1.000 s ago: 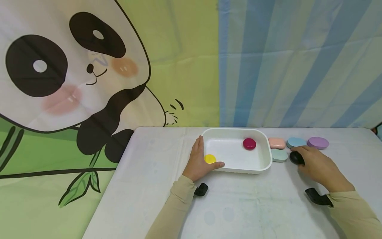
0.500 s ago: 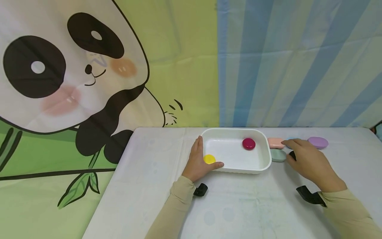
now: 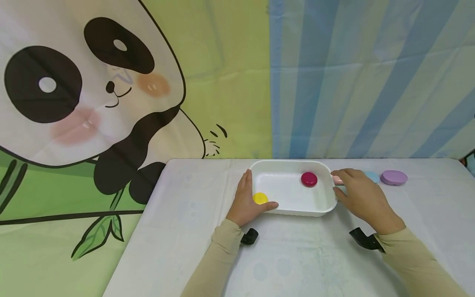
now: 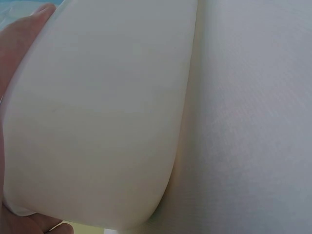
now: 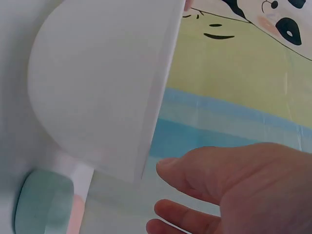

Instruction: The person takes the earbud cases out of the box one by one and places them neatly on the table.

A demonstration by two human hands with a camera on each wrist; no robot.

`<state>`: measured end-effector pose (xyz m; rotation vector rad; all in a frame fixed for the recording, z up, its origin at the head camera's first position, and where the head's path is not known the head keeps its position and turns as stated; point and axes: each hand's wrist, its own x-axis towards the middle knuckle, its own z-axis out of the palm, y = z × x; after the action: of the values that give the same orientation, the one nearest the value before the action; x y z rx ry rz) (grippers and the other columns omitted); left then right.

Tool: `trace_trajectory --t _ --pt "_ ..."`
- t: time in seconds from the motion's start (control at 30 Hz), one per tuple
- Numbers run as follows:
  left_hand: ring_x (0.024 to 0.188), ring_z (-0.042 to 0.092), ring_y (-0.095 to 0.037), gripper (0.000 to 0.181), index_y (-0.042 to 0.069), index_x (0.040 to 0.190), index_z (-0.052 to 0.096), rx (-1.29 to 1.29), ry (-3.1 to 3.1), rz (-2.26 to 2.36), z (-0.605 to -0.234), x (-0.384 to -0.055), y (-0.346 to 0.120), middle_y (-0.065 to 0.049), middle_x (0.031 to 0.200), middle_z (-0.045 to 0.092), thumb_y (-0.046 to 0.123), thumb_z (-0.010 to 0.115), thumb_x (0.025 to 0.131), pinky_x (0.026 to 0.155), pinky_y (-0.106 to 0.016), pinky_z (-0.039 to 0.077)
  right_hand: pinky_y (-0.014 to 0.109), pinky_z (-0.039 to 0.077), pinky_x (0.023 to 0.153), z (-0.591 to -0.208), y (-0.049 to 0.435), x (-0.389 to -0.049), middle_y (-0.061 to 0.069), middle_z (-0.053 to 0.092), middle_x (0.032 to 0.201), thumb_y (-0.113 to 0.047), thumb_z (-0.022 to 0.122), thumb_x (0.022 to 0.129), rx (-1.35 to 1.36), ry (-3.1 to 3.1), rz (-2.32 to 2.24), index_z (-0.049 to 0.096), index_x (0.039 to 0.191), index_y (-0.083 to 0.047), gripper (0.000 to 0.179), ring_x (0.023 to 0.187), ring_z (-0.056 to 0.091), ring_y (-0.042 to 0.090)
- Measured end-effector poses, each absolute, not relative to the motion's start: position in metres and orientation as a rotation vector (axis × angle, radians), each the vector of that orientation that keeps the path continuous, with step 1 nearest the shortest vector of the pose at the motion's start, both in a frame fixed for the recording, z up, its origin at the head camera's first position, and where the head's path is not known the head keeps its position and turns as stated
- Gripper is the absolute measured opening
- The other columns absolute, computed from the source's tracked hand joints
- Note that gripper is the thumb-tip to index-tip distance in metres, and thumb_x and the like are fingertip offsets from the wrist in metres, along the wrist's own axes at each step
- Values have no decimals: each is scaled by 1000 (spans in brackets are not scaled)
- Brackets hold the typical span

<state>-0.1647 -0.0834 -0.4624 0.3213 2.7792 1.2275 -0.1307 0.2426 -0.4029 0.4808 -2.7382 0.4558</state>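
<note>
A white rectangular tray [image 3: 287, 210] stands on the table with a glossy dark-red round piece [image 3: 309, 179] and a yellow disc [image 3: 260, 198] inside. My left hand [image 3: 246, 200] holds the tray's near left corner, thumb along the front and fingers up the left end. At the right end is my right hand [image 3: 363, 202], fingertips close to the rim; the right wrist view shows nothing between thumb and fingers. It partly covers a pink piece [image 3: 338, 180] and a light-blue one [image 3: 372, 177]. A pale-green oval piece [image 5: 44, 202] shows in the right wrist view.
A purple oval piece [image 3: 394, 177] lies right of the blue one. White cloth covers the table [image 3: 289, 255]. A panda-printed and striped curtain [image 3: 237, 82] rises along its back edge. Black wrist mounts [image 3: 250, 236] stick out below both hands.
My right hand has moved left, from a black oval piece to the tray's right end. That black piece and the green one are now hidden in the head view. My left hand stays put.
</note>
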Motion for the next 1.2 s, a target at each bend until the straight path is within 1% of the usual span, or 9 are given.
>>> trace_trajectory --t 0.07,0.13,0.23,0.33,0.53,0.63,0.77,0.9,1.2 --pt "154 9 -22 134 16 163 1 326 2783 1228 -462 -165 -84 -7 169 4 67 81 70 121 -45 21 43 53 52 -402 237 -132 25 65 115 -5 77 82 491 -2744 474 66 121 3 42 101 61 42" --pt "154 10 -23 133 15 163 1 331 2786 1229 -463 -165 -84 -9 169 5 67 81 70 121 -46 21 39 52 50 -401 232 -134 24 65 115 -5 77 82 501 -2746 480 66 121 2 41 102 61 41" --pt "154 9 -22 133 15 163 1 335 2786 1228 -463 -166 -84 -9 169 5 67 81 70 121 -46 21 45 56 58 -401 224 -137 25 65 117 -7 77 83 507 -2757 469 65 122 3 42 103 61 42" --pt "154 9 -22 134 15 163 1 338 2786 1231 -463 -166 -84 -9 169 5 68 81 70 121 -45 20 53 57 68 -402 217 -140 26 64 118 -8 77 84 502 -2767 460 64 123 3 42 106 60 44" --pt "153 10 -23 133 14 163 2 347 2795 1234 -463 -165 -85 -9 169 5 67 81 70 121 -46 21 57 56 79 -404 205 -149 26 65 116 -8 77 85 486 -2779 490 64 123 4 42 106 61 45" --pt "154 9 -22 134 15 163 1 343 2786 1236 -463 -165 -85 -7 169 4 68 81 70 121 -45 20 57 55 82 -406 199 -152 27 65 116 -7 75 86 465 -2788 524 64 122 6 40 105 60 45" --pt "154 9 -22 134 15 163 1 337 2775 1242 -462 -165 -84 -5 169 3 67 81 70 121 -46 21 55 56 82 -408 191 -155 27 64 117 -6 73 87 448 -2811 563 64 121 8 38 104 60 44" --pt "154 10 -23 134 15 163 2 341 2783 1236 -461 -165 -84 -7 169 4 67 82 70 121 -46 21 55 56 83 -410 182 -159 28 63 118 -8 75 87 438 -2859 551 63 122 8 40 102 60 43" --pt "153 10 -25 133 13 163 2 346 2787 1227 -461 -165 -83 -10 169 5 66 82 70 121 -48 22 57 53 89 -421 170 -167 31 57 128 -16 76 89 398 -2966 475 57 132 8 52 116 55 46"
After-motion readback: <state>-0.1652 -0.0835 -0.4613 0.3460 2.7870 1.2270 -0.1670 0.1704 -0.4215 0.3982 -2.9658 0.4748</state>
